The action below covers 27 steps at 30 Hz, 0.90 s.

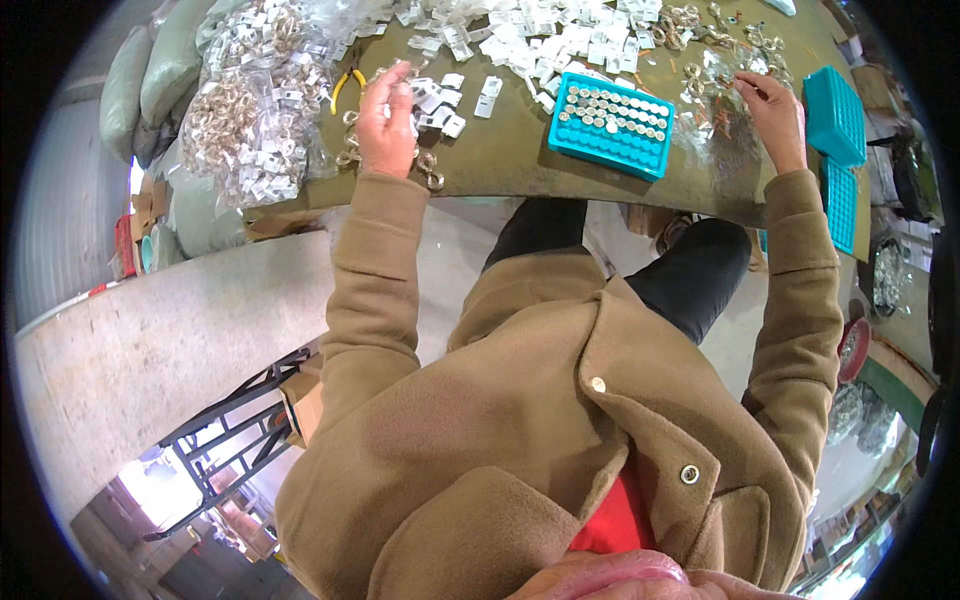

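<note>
My left hand [387, 125] is over the table's left part, its fingers bent together near small shiny ring-shaped pieces; what it holds, if anything, is too small to name. Beside it lie yellow-handled pliers [347, 86] and several white cards [437, 100]. At the right, my right hand [775, 115] pinches thumb and fingers together above a scatter of small parts [712, 85] and clear plastic. Anything between those fingertips cannot be made out. Between the hands stands a teal tray [612, 160] with rows of round hollows, its far rows filled with small round silvery pieces [620, 104].
A big heap of bagged rings and white tags [258, 110] covers the table's left end. More white cards [560, 35] are piled along the back. Stacked teal trays [836, 115] stand at the right edge. Stuffed sacks [172, 60] lie beyond the left side.
</note>
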{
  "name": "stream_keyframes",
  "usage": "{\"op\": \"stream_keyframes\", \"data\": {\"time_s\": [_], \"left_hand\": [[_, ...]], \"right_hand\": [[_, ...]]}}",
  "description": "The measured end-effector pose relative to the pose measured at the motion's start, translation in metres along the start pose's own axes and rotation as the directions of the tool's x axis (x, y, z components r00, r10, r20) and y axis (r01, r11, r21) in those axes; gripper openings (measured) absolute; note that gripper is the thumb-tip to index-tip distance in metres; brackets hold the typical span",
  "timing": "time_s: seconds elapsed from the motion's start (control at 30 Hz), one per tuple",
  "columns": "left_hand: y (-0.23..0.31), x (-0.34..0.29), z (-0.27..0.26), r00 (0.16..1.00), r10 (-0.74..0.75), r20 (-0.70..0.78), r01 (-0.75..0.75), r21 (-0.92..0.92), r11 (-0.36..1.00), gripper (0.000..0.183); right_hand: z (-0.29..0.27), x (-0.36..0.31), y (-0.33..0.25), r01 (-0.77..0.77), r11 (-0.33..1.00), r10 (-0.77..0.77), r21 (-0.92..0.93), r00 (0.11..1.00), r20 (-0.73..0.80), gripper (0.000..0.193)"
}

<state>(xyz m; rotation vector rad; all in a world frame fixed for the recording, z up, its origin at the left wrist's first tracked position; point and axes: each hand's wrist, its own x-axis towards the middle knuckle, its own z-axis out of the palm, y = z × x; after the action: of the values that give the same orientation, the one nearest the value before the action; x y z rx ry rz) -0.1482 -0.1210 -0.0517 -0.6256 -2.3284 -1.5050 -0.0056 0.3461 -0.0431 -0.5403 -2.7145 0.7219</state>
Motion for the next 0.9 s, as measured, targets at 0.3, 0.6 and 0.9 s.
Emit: {"op": "stream_keyframes", "data": {"time_s": [0.3,0.6,0.9], "left_hand": [[0.038,0.006,-0.023,0.97,-0.207,-0.124,0.099,-0.576,0.811,0.022],[0.159,-0.044,0.037,0.881,-0.171,0.44,0.412,-0.54,0.734,0.03],[0.19,-0.068,0.096,0.806,-0.236,0.543,0.51,-0.436,0.741,0.031]], "right_hand": [[0.008,0.008,-0.006,-0.044,0.628,0.153,0.777,0.986,-0.068,0.025],[-0.005,-0.042,-0.069,-0.044,0.501,0.024,0.864,0.999,0.036,0.022],[-0.01,-0.118,-0.152,0.065,0.586,-0.092,0.808,0.996,-0.013,0.019]]}}
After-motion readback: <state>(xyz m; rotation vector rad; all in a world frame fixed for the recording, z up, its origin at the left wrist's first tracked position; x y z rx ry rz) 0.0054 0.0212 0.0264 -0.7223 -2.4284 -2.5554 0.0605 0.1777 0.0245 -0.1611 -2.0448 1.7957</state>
